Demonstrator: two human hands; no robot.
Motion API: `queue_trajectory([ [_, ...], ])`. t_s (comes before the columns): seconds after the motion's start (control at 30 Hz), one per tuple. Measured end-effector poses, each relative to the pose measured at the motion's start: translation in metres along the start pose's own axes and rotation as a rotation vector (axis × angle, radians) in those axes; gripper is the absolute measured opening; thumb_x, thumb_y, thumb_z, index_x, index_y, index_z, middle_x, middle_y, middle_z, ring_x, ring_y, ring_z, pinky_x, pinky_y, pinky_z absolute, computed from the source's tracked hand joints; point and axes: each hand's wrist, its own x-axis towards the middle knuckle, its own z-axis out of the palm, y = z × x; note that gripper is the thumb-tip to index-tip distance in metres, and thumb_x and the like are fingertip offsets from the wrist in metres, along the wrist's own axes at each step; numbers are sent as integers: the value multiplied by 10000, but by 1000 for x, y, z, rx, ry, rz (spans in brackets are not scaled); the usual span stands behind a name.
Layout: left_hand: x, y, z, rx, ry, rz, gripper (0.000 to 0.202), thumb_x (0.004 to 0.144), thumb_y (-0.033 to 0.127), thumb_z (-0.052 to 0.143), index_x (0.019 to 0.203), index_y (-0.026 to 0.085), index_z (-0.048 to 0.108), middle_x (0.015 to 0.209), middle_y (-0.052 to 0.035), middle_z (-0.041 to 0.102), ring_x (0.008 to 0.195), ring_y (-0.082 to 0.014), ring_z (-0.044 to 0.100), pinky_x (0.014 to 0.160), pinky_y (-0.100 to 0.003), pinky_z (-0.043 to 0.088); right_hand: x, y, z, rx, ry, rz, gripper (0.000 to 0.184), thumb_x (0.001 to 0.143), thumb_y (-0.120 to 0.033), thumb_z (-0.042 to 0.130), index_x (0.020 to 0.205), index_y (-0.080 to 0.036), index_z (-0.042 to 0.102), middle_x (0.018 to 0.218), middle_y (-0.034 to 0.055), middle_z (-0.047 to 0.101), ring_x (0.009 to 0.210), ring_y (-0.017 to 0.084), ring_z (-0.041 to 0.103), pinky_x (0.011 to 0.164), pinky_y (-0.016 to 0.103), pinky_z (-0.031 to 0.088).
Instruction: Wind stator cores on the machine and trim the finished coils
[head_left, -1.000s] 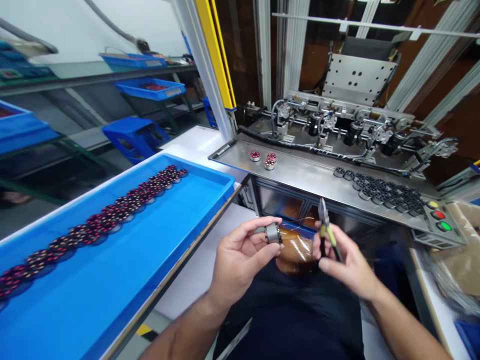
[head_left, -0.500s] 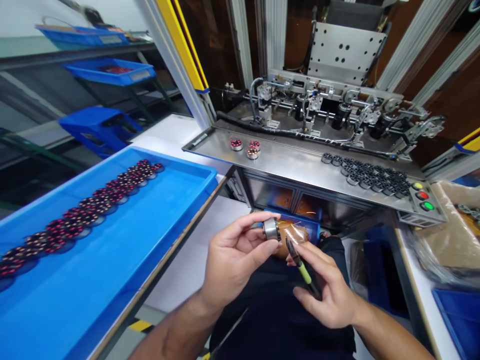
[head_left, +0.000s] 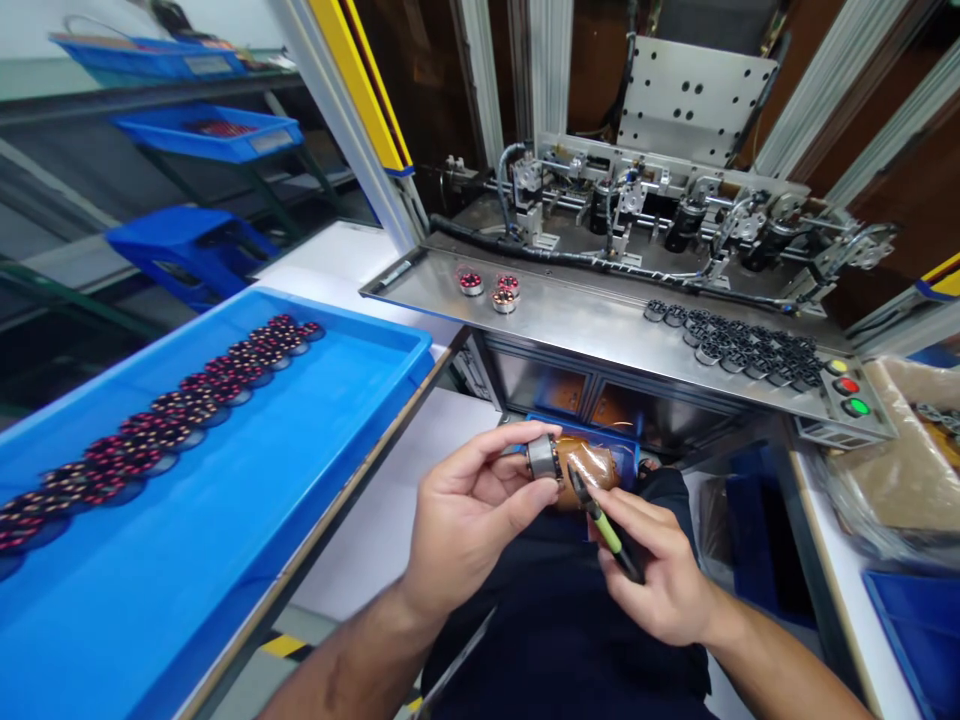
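Note:
My left hand [head_left: 469, 515] is closed on a motor stator [head_left: 541, 458], a grey metal ring with dark teeth at its edge, pinched between thumb and fingers. In my right hand [head_left: 660, 565] is a pair of cutting pliers [head_left: 611, 530] with black and green handles. Their dark jaws point up and left, just right of the stator and apparently apart from it. Whether the jaws are fully closed I cannot tell. Below both hands sits a blue bin [head_left: 631, 462] with brown material and thin copper wires.
A large blue tray [head_left: 300, 480] on the left holds rows of wound stators [head_left: 180, 425]. On the metal ledge [head_left: 577, 325] are 3 red-and-copper stators [head_left: 504, 298] and several black ones [head_left: 750, 345]. Behind stands a machine [head_left: 652, 205]; its push buttons [head_left: 847, 385] are at right.
My right hand has closed further around the pliers' handles, and the jaws have shifted slightly left toward the stator. My left hand keeps its hold almost unmoved. The view has tilted slightly.

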Motion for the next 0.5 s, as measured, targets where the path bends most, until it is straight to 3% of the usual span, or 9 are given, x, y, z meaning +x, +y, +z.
queue_trajectory([
  [0.17, 0, -4, -4, 62, 0, 87, 228, 797, 192, 790, 1023, 206, 760, 1138, -116, 756, 962, -232, 750, 672, -248, 639, -4, -2, -3, 17, -19, 12, 741, 760, -87, 547, 1478, -240, 443, 990, 89, 660, 836, 220, 662, 714, 347, 603],
  [0.27, -1, -5, -3, 156, 8, 163, 190, 840, 147, 733, 1013, 219, 759, 1120, -102, 757, 1057, -228, 717, 784, -278, 629, -4, -3, -4, 16, -42, -5, 809, 728, -72, 538, 1508, -236, 398, 1108, 112, 649, 1017, 250, 655, 846, 373, 601],
  [0.37, -1, -4, -1, 226, -8, 241, 231, 845, 95, 706, 1032, 221, 754, 1115, -92, 759, 1061, -212, 714, 840, -287, 611, -1, -3, -4, 34, -46, -14, 835, 706, -52, 537, 1508, -241, 401, 1117, 109, 644, 1060, 252, 647, 860, 361, 601],
  [0.5, -3, -2, -1, 272, -27, 263, 261, 845, 78, 696, 1045, 237, 750, 1128, -71, 757, 1069, -197, 709, 803, -248, 598, 2, -2, -4, 64, -38, -20, 832, 693, -52, 542, 1494, -248, 431, 1069, 94, 643, 1032, 251, 652, 850, 368, 601],
])
